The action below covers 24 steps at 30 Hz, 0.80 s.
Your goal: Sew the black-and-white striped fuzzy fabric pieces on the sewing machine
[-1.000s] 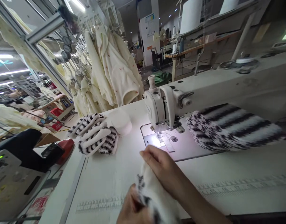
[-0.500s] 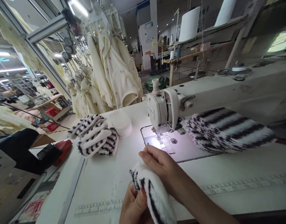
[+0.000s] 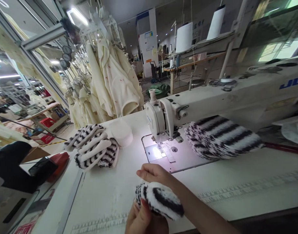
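The left hand (image 3: 142, 218) grips the striped plush piece (image 3: 161, 199) just below the curled fingers of the right hand (image 3: 155, 173), whose hold I cannot tell; a firm, even pinch should stop the piece twisting.

the striped piece (image 3: 161, 199) is fluffy cloth, the tabletop (image 3: 102, 191) smooth, the frame (image 3: 42, 35) metal.

1. White worktop (image 3: 97, 191) in the foreground, a ruler strip (image 3: 102, 222) along its near side.
2. Beyond it, a wooden table (image 3: 172, 81) and pale floor (image 3: 67, 129) at left.
3. White pillar (image 3: 151, 53) bearing notices.
4. Metal frame (image 3: 43, 35), upper left.
5. Lit fluorescent lamp (image 3: 78, 16) overhead; more tubes (image 3: 6, 77) far left.
6. Bright window (image 3: 280, 50) at upper right.
7. Dark ceiling dotted with small lights.
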Motion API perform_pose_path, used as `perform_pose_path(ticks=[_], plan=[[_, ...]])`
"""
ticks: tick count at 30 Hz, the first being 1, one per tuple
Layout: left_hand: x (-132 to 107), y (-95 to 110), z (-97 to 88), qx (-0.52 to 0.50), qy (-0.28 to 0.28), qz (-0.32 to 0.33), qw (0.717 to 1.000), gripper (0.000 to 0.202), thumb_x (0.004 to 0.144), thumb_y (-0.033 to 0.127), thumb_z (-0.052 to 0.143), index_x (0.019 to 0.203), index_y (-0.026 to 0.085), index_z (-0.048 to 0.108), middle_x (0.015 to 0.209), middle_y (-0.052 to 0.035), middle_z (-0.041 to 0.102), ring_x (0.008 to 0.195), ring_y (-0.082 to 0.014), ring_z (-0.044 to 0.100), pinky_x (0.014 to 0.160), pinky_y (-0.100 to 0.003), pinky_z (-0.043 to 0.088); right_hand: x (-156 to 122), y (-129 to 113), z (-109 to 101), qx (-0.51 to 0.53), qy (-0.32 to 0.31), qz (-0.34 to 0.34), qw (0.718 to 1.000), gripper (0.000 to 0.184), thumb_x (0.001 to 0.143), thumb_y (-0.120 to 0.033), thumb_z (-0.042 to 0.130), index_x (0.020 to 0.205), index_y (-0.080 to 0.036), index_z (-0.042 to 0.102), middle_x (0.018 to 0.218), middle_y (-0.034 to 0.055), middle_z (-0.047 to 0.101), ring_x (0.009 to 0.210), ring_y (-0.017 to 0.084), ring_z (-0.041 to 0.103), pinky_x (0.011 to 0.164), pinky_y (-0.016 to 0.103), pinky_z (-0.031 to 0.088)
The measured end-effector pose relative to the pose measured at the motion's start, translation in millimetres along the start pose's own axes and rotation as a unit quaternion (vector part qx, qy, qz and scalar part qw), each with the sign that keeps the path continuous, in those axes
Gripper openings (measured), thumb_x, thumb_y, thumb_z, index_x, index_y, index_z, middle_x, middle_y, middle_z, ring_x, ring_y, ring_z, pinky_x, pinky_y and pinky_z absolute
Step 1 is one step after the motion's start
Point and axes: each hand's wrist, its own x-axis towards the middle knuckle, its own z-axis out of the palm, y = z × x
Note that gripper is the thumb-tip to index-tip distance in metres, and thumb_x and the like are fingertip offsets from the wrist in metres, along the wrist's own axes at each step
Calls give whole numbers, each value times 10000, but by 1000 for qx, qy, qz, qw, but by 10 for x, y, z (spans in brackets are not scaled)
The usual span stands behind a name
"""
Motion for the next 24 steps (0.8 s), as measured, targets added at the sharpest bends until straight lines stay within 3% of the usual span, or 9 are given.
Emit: perform_pose_path(ticks=[4, 7, 10, 13, 15, 18, 19, 21, 24], plan=[[69, 56, 50, -5, -20, 14, 1000, 398, 617, 559, 791, 879, 264, 745, 917, -43, 754, 916, -224, 702, 834, -282, 585, -63, -70, -19, 11, 23, -13, 1000, 361, 798, -443, 532, 611, -221, 317, 547, -77, 266, 520, 87, 298, 490, 228, 268], [102, 133, 68, -10, -31, 28, 999, 352, 664, 544, 765, 849, 245, 749, 925, -61, 751, 706, -195, 713, 615, -240, 612, -175, -124, -75, 10, 52, -48, 997, 311, 825, -427, 511, 637, -211, 389, 589, -55, 368, 572, 105, 381, 546, 239, 345], [106, 171, 37, -19, -44, 23, 999, 383, 696, 545, 739, 845, 192, 747, 932, -93, 745, 426, -113, 610, 360, -187, 509, -350, -158, -139, 0, 93, -113, 989, 333, 860, -531, 458, 849, -213, 557, 822, 0, 559, 782, 160, 507, 725, 289, 410], [99, 190, -74, -1, -20, -2, 1000, 374, 665, 499, 784, 809, 155, 744, 845, -90, 742, 337, -52, 512, 292, -132, 396, -487, -172, -232, -64, 120, -137, 981, 308, 842, -518, 519, 851, -220, 597, 821, 9, 594, 798, 175, 537, 735, 294, 421], [83, 258, -190, 55, 54, 18, 997, 306, 659, 422, 814, 812, 167, 743, 785, -54, 738, 340, -30, 482, 304, -107, 360, -520, -187, -329, -89, 141, -123, 978, 278, 849, -478, 533, 786, -213, 591, 737, -3, 581, 740, 161, 541, 681, 269, 428], [39, 448, -310, 169, 173, 137, 961, 293, 667, 350, 820, 913, 213, 738, 898, -31, 743, 542, -73, 606, 465, -116, 462, -481, -241, -468, -94, 150, -118, 977, 284, 859, -484, 520, 796, -215, 582, 724, -17, 562, 707, 143, 534, 627, 244, 422], [22, 506, -307, 206, 180, 177, 945, 327, 687, 379, 801, 963, 219, 731, 964, -41, 737, 698, -115, 654, 568, -136, 502, -449, -265, -484, -102, 129, -119, 979, 273, 856, -475, 526, 785, -215, 574, 716, -22, 551, 696, 138, 529, 618, 241, 418], [-9, 569, -227, 270, 126, 214, 930, 394, 780, 485, 685, 1049, 198, 709, 1012, -67, 717, 938, -191, 642, 760, -205, 518, -371, -297, -438, -118, 67, -118, 984, 247, 863, -440, 523, 771, -213, 558, 710, -24, 545, 690, 133, 526, 625, 244, 422], [-20, 541, -33, 346, 66, 195, 915, 303, 804, 462, 656, 816, 162, 698, 714, -21, 655, 716, -147, 601, 643, -181, 476, -265, -240, -185, -90, 50, -120, 987, 245, 858, -453, 533, 948, -228, 565, 806, -8, 583, 757, 150, 564, 679, 272, 452]])
